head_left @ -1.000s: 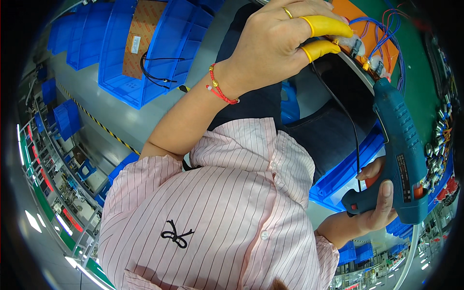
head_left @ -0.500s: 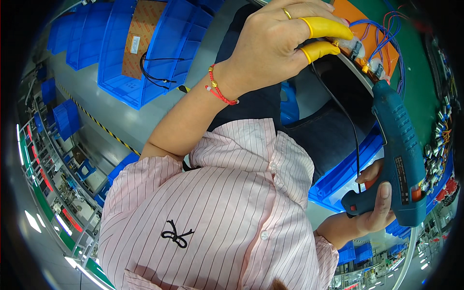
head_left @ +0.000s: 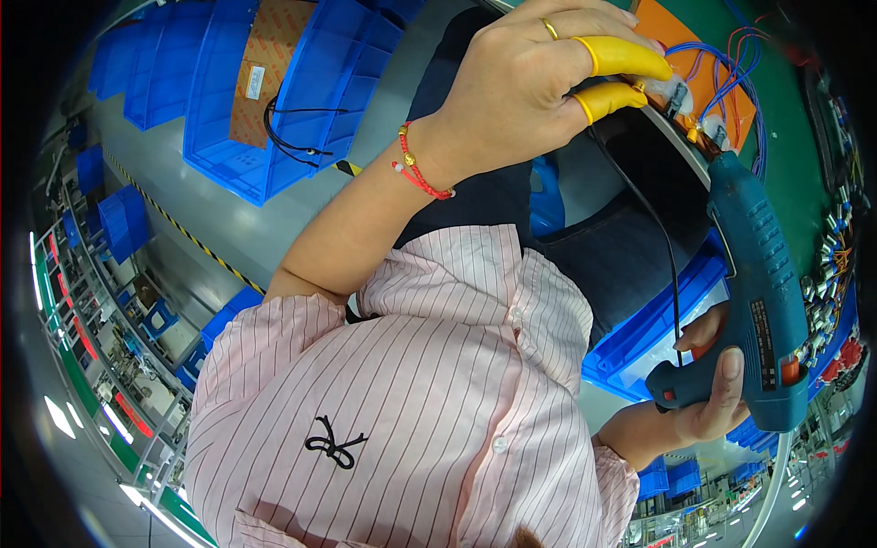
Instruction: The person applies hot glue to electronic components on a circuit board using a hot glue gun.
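Note:
My left hand point(head_left: 525, 87), with yellow finger cots on two fingers, is closed in a pinch at the edge of an orange board point(head_left: 653, 23). What lies between the fingertips is too small and covered to make out. Beside them are a whitish translucent lump point(head_left: 669, 91) and small dark parts. My right hand point(head_left: 717, 393) grips the handle of a teal glue gun point(head_left: 754, 228), whose nozzle points up at the board's near corner. An orange-red glue stick end point(head_left: 789, 370) shows at its back. Blue wires point(head_left: 744, 78) and some red ones loop over the board.
The board lies on a green work surface point(head_left: 790, 183). A black cord point(head_left: 653, 215) hangs between my arms. Shiny metal-ended parts point(head_left: 822, 301) are heaped at the right. Blue bins point(head_left: 215, 137) stand at the left, one with a cardboard piece point(head_left: 251, 100) and black cables point(head_left: 283, 137).
My left hand has shifted slightly right and down. The glue gun has moved very little, its nozzle still beside the board's corner.

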Demonstrator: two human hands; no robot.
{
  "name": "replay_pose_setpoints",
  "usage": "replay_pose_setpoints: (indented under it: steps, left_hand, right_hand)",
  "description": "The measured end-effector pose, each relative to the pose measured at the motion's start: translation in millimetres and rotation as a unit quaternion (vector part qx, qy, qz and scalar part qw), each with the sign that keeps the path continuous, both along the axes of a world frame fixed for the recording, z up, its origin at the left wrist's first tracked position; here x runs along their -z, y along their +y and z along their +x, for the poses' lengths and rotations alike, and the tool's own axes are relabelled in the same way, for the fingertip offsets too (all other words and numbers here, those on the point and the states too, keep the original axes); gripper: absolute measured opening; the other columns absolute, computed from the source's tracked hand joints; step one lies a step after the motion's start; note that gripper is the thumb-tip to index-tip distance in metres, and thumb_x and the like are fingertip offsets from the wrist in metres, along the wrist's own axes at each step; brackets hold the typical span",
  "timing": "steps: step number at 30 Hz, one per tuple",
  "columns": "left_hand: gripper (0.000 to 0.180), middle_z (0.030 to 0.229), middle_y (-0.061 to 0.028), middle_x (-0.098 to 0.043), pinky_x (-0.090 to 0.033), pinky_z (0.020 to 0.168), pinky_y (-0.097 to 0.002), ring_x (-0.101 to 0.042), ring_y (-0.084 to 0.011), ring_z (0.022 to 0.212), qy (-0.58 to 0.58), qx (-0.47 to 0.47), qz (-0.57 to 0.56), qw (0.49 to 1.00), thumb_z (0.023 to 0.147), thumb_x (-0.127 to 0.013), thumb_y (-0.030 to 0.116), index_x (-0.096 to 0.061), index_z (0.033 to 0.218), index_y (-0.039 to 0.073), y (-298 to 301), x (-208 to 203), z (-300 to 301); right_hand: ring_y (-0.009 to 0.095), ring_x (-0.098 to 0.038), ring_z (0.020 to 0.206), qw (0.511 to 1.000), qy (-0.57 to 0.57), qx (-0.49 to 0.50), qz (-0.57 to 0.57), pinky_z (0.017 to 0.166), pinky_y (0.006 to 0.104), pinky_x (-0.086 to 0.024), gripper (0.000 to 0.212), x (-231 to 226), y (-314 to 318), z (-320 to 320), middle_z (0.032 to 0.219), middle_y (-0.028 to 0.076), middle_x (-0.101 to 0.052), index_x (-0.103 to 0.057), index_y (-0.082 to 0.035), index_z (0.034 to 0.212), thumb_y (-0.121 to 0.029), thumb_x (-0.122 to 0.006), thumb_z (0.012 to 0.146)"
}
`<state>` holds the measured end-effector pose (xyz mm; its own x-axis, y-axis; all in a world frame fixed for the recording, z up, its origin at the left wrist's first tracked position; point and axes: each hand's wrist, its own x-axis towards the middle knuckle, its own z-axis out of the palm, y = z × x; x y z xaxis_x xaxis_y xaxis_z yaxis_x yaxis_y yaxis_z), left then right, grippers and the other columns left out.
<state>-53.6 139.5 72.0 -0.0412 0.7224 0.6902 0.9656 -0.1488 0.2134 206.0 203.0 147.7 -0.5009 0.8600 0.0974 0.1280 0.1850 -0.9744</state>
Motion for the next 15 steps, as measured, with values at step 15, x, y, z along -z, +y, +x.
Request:
replay_pose_setpoints:
  steps: [15]
  left_hand:
    - [0.026,0.1,-0.0089,-0.066,-0.049,0.084,-0.0321,-0.06,-0.0273,0.097,0.008,-0.011,-0.009,1.0,0.073,-0.071,0.002,-0.068,0.099,0.006,-1.2,-1.8,1.2]
  right_hand:
    - [0.016,-0.051,0.047,0.999,-0.02,-0.037,-0.009,0.045,0.025,-0.041,0.056,-1.3,3.8,2.3,0.065,0.018,-0.055,-0.04,0.013,0.123,-0.016,-0.063,0.081]
